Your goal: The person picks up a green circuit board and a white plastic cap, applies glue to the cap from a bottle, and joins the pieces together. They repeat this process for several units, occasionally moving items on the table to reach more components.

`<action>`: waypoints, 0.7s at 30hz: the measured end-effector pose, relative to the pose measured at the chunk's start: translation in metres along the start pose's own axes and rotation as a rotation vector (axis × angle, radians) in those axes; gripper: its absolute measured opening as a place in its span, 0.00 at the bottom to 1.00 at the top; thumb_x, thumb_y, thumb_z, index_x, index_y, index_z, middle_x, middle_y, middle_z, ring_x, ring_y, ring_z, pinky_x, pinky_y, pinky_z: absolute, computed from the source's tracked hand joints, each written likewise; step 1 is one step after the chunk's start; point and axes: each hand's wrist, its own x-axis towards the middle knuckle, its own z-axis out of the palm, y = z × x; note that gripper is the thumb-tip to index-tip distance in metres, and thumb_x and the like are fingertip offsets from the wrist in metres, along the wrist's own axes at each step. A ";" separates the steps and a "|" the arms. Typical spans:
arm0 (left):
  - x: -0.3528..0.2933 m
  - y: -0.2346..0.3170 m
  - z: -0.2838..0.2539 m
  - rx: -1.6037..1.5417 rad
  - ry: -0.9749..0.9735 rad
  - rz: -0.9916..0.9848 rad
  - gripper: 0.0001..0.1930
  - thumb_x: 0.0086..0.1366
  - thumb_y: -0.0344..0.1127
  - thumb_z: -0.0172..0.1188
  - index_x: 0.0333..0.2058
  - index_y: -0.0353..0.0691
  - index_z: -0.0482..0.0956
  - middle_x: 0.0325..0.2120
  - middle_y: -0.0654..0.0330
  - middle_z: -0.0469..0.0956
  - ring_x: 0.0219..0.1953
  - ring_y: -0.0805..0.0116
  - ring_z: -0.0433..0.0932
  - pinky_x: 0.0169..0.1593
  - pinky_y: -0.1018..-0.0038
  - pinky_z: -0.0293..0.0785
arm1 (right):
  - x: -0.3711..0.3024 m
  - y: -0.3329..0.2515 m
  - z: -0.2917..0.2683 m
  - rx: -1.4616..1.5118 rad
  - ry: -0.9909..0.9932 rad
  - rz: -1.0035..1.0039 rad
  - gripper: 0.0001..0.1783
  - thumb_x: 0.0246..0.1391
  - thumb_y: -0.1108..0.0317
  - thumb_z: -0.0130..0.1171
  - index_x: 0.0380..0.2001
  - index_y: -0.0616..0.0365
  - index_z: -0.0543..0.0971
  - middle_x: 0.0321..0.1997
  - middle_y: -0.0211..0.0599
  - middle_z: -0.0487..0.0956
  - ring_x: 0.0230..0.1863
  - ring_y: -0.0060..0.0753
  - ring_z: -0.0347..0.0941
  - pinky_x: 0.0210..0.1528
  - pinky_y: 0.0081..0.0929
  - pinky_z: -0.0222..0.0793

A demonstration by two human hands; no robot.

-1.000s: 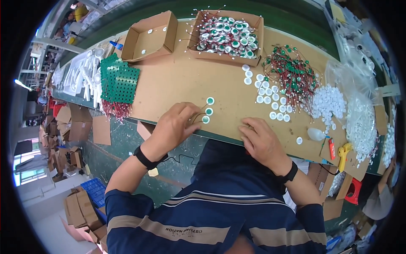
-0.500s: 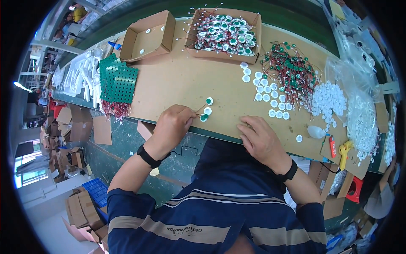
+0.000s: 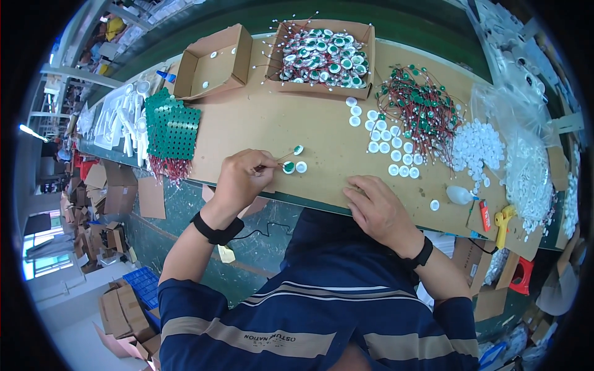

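Observation:
Near the table's front edge my left hand (image 3: 246, 175) is closed in a pinch on the thin wire of a small green round board. That green board (image 3: 288, 167) lies at a white round cap beside the fingertips. Just right of it sits a bare white cap (image 3: 301, 167). Slightly farther away is another cap with a green board (image 3: 298, 150), its wire trailing toward my left hand. My right hand (image 3: 378, 209) rests at the table edge, fingers loosely bent and apart, with nothing in it. Rows of white caps (image 3: 385, 148) lie beyond it.
A cardboard box (image 3: 322, 89) full of wired caps stands at the back, beside a shallower box (image 3: 198, 71) with a few caps. Green board panels (image 3: 173, 128) lie left. Wired boards (image 3: 421, 102), loose white caps (image 3: 476, 148), a squeeze bottle (image 3: 458, 194) and a red lighter (image 3: 484, 214) are right.
My left hand has shifted slightly left and farther from me. The green board it holds by the wire has moved left, now beside the bare cap. My right hand has barely moved.

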 end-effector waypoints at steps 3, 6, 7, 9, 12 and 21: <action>0.009 0.008 -0.008 -0.011 0.018 0.008 0.07 0.61 0.20 0.71 0.36 0.37 0.92 0.35 0.55 0.91 0.35 0.58 0.89 0.42 0.66 0.86 | 0.000 0.000 0.000 0.008 -0.006 0.006 0.23 0.55 0.79 0.74 0.55 0.65 0.84 0.63 0.49 0.80 0.62 0.57 0.81 0.63 0.46 0.82; 0.014 0.010 -0.011 -0.001 0.031 0.046 0.07 0.61 0.19 0.71 0.36 0.36 0.92 0.35 0.55 0.91 0.35 0.59 0.89 0.42 0.66 0.86 | 0.001 0.001 -0.002 0.014 -0.007 0.008 0.23 0.55 0.79 0.74 0.55 0.65 0.84 0.63 0.49 0.80 0.62 0.57 0.81 0.64 0.47 0.81; 0.014 0.009 -0.009 0.011 0.021 0.048 0.07 0.61 0.19 0.71 0.36 0.36 0.92 0.36 0.55 0.91 0.35 0.58 0.89 0.42 0.66 0.86 | 0.001 0.001 -0.001 0.017 -0.008 0.009 0.23 0.55 0.79 0.74 0.55 0.65 0.84 0.63 0.49 0.80 0.62 0.57 0.81 0.64 0.47 0.81; 0.012 0.008 -0.006 0.033 0.002 0.051 0.07 0.61 0.19 0.72 0.36 0.36 0.92 0.36 0.55 0.91 0.36 0.57 0.89 0.43 0.65 0.87 | 0.000 0.001 -0.001 0.020 -0.007 0.009 0.23 0.55 0.79 0.75 0.55 0.65 0.84 0.63 0.49 0.80 0.62 0.57 0.81 0.64 0.47 0.81; 0.007 -0.001 -0.001 0.117 -0.003 0.103 0.06 0.62 0.19 0.73 0.37 0.35 0.91 0.37 0.53 0.91 0.37 0.58 0.90 0.43 0.67 0.88 | 0.001 0.002 -0.001 0.017 -0.008 0.009 0.23 0.55 0.79 0.75 0.55 0.65 0.84 0.63 0.49 0.80 0.62 0.57 0.81 0.64 0.48 0.81; -0.002 -0.008 0.009 0.126 -0.010 0.092 0.08 0.63 0.24 0.73 0.41 0.37 0.91 0.36 0.53 0.89 0.42 0.49 0.88 0.50 0.59 0.86 | 0.023 -0.010 0.003 0.023 -0.054 0.003 0.23 0.55 0.78 0.74 0.55 0.63 0.85 0.61 0.48 0.80 0.61 0.56 0.81 0.63 0.46 0.81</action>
